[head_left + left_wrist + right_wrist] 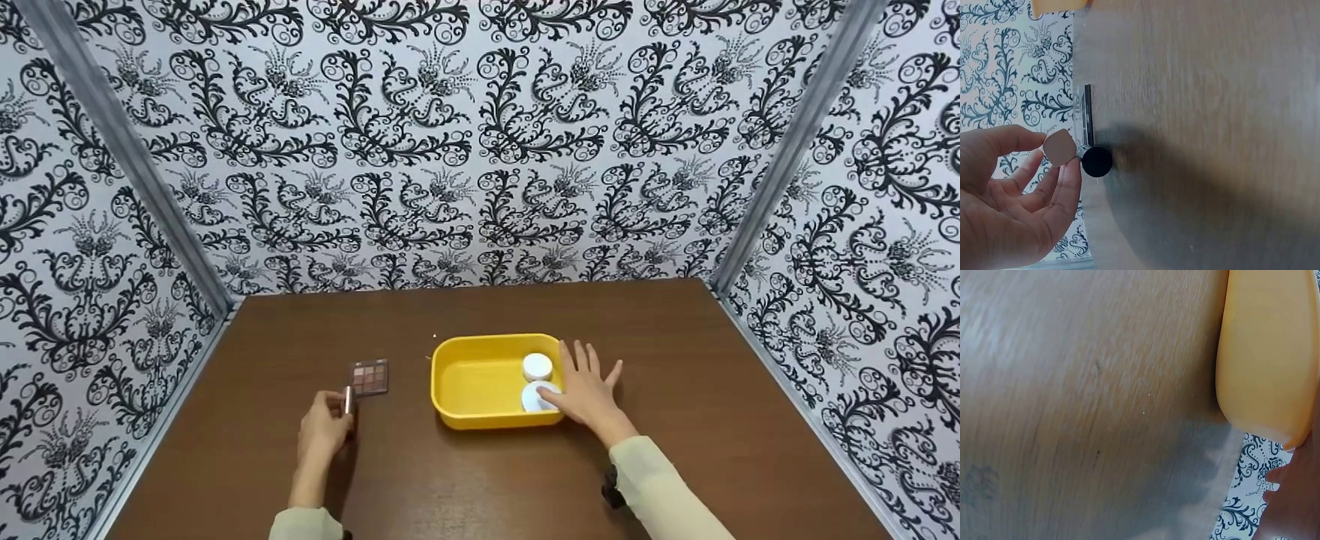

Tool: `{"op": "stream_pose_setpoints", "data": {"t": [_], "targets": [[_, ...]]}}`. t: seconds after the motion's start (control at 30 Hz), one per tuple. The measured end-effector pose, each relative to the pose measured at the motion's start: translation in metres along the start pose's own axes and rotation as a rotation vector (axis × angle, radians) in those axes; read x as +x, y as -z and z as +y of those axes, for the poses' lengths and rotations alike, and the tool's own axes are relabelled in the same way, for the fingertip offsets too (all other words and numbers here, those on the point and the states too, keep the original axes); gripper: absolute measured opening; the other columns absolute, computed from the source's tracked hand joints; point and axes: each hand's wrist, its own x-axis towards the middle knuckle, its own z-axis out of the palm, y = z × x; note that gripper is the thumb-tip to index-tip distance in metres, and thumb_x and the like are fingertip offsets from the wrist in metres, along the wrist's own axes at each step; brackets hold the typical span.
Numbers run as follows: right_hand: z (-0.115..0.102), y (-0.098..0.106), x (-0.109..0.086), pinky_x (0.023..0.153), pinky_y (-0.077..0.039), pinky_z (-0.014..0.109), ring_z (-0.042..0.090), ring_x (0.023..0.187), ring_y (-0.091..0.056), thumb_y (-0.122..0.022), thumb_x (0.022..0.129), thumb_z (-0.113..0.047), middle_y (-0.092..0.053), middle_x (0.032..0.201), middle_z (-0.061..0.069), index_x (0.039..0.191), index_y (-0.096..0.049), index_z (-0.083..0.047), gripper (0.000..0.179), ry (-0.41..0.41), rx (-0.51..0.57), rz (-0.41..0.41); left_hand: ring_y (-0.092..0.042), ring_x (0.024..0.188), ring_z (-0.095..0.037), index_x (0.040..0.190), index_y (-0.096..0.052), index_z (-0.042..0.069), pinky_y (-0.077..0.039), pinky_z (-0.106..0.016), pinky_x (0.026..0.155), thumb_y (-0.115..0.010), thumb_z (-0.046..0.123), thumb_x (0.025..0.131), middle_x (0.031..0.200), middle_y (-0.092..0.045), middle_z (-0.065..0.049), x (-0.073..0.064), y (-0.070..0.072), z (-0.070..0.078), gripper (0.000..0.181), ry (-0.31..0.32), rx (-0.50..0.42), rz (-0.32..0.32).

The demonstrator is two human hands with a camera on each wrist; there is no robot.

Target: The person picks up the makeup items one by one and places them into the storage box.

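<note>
My left hand (322, 431) pinches a slim cosmetic tube (348, 400) between thumb and fingertips, just in front of an eyeshadow palette (370, 377). In the left wrist view the tube's flat pinkish end (1060, 148) faces the camera. Right beside the fingertips shows a round black end (1096, 161) of a small cylinder. My right hand (590, 394) spreads its fingers at the right rim of a yellow tray (480, 421). Its thumb reaches in over a white round lid (535, 397); behind that sits a smaller white jar (537, 367).
The brown wooden table (465, 480) carries all of this. Patterned black-and-white panels (465, 150) enclose it at the back and both sides, with grey posts (802, 142) at the corners. Tiny pale specks lie left of the tray.
</note>
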Motion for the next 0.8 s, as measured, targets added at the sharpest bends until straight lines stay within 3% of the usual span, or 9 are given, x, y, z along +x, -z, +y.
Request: {"op": "stream_pose_setpoints", "data": {"t": [0.33,0.6,0.8], "targets": [[0.000,0.000,0.000,0.109,0.006,0.081,0.045,0.152,-0.014,-0.066,0.086,-0.059,-0.020,0.164,0.022,0.160,-0.020,-0.013,0.098,-0.006,-0.012,0.000,-0.060,0.116,-0.046,0.127,-0.051,0.001,-0.045,-0.058,0.096,-0.058,0.007,0.090,0.127,-0.063,-0.027,0.002,0.011,-0.005,0.038,0.018,-0.023,0.020],[-0.003,-0.003,-0.002,0.110,0.005,0.080,0.043,0.153,-0.012,-0.064,0.087,-0.060,-0.019,0.165,0.020,0.160,-0.017,-0.014,0.098,-0.012,-0.009,-0.041,-0.061,0.115,-0.046,0.122,-0.052,-0.001,-0.045,-0.058,0.094,-0.058,0.008,0.090,0.126,-0.063,-0.028,-0.001,0.016,-0.014,0.033,0.015,-0.017,0.057],[-0.002,0.000,-0.001,0.109,0.008,0.080,0.043,0.153,-0.013,-0.066,0.086,-0.058,-0.021,0.164,0.021,0.160,-0.019,-0.013,0.098,-0.013,-0.002,-0.020,-0.064,0.112,-0.044,0.121,-0.052,0.000,-0.045,-0.058,0.093,-0.058,0.008,0.090,0.127,-0.063,-0.027,-0.002,0.012,-0.009,0.032,-0.005,-0.041,0.054]]}}
